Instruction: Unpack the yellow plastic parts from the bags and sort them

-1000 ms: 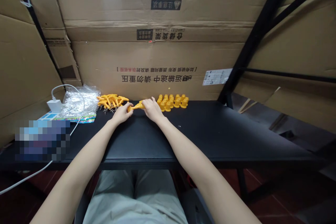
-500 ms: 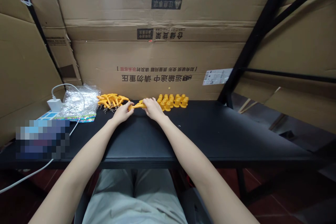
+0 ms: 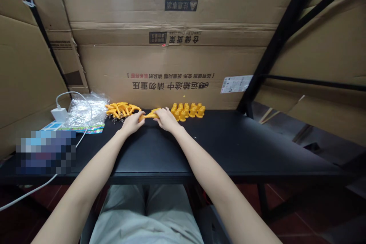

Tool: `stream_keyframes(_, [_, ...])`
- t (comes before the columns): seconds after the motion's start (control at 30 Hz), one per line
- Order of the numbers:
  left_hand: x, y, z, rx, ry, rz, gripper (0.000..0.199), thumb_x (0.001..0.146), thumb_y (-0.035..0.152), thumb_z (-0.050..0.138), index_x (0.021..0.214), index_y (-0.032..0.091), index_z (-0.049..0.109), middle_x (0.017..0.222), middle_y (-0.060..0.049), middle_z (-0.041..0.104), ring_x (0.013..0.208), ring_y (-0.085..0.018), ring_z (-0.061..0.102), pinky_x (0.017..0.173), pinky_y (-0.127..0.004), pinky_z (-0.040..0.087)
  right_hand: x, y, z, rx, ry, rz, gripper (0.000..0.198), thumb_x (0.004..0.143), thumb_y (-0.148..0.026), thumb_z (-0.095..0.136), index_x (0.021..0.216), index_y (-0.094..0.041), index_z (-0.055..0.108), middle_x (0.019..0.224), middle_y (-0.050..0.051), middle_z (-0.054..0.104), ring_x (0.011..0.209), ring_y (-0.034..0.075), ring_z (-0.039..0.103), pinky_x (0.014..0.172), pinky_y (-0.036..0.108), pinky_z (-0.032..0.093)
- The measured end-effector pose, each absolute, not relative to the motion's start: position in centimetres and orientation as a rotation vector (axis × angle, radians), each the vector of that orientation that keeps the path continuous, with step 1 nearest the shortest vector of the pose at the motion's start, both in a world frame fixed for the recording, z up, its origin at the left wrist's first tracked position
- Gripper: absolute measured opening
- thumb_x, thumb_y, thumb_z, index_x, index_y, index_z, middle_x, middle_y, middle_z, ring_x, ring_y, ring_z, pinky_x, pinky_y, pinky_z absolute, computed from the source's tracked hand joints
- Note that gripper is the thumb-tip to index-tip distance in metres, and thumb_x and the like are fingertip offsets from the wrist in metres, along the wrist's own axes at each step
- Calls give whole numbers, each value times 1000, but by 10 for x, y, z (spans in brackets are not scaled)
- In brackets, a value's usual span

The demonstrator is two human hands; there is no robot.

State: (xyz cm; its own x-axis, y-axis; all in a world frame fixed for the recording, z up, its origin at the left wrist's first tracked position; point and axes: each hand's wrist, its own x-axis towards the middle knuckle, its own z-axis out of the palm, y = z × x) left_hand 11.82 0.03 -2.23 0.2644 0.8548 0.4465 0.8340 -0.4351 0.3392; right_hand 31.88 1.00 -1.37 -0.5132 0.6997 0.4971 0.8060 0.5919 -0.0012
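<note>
My left hand (image 3: 134, 122) is closed in a pinch on the left end of a slim yellow-orange plastic piece (image 3: 148, 116). At the other end of that piece my right hand (image 3: 168, 119) is closed, its fingers hiding part of it. Just left of my left hand lies a pile of curved yellow-orange plastic pieces (image 3: 121, 108), with thin curly wire-like bits below them. Beside my right hand several yellow stepped, cup-like pieces (image 3: 185, 110) stand grouped in rows, each on a wider base.
On the black table (image 3: 228, 148), a crinkled clear plastic bag (image 3: 87, 110) lies at the left, near a white charger (image 3: 59, 114) with a cable looping to the front edge. A cardboard sheet (image 3: 171, 57) walls the back; a black metal post (image 3: 271, 53) rises at the right.
</note>
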Motion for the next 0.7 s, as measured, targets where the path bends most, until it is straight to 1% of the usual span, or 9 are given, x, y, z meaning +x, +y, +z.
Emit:
stream_keyframes(0.07, [119, 2, -24, 2459, 1618, 909, 37, 84, 32, 49, 118, 22, 59, 74, -1, 64, 72, -17, 62, 70, -27, 46, 318, 8, -11, -1205, -2356, -372, 14, 89, -15, 51, 102, -16, 56, 103, 13, 63, 99, 23, 56, 105, 44, 29])
stream_keyframes(0.17, [121, 3, -25, 2440, 1593, 897, 38, 85, 33, 48, 118, 19, 60, 69, 0, 62, 67, -17, 61, 68, -27, 46, 318, 7, -9, -1215, -2327, -419, 22, 87, -7, 43, 102, -16, 55, 102, 12, 63, 97, 23, 56, 105, 43, 30])
stream_keyframes(0.27, [122, 1, -23, 2440, 1621, 886, 37, 84, 34, 49, 116, 20, 62, 69, 0, 64, 66, -16, 61, 67, -26, 46, 319, 8, -11, -1203, -2323, -399, 24, 86, -7, 44, 104, -17, 54, 102, 10, 64, 97, 23, 57, 107, 46, 29])
stream_keyframes(0.4, [121, -2, -19, 2449, 1743, 839, 34, 84, 33, 52, 113, 23, 66, 78, -3, 69, 74, -18, 65, 72, -27, 47, 321, 12, -17, -1156, -2357, -328, 19, 89, -13, 49, 106, -18, 55, 105, 10, 65, 101, 23, 58, 110, 54, 24])
stream_keyframes(0.47, [120, -3, -16, 2463, 1826, 797, 33, 84, 32, 52, 114, 25, 66, 85, -4, 71, 80, -20, 66, 75, -28, 47, 320, 14, -20, -1143, -2374, -291, 20, 89, -14, 51, 108, -17, 55, 109, 11, 64, 106, 23, 57, 110, 56, 24])
stream_keyframes(0.6, [120, -3, -14, 2460, 1958, 708, 34, 86, 31, 52, 117, 28, 65, 95, -6, 72, 88, -23, 67, 78, -31, 49, 316, 16, -23, -1141, -2402, -230, 25, 88, -12, 52, 112, -17, 55, 115, 12, 62, 111, 23, 56, 109, 57, 25])
stream_keyframes(0.7, [122, -4, -12, 2465, 2000, 686, 36, 87, 30, 50, 120, 27, 64, 102, -7, 72, 94, -25, 66, 80, -33, 49, 314, 15, -23, -1149, -2390, -247, 24, 88, -11, 50, 110, -18, 54, 112, 10, 63, 109, 22, 57, 109, 57, 25])
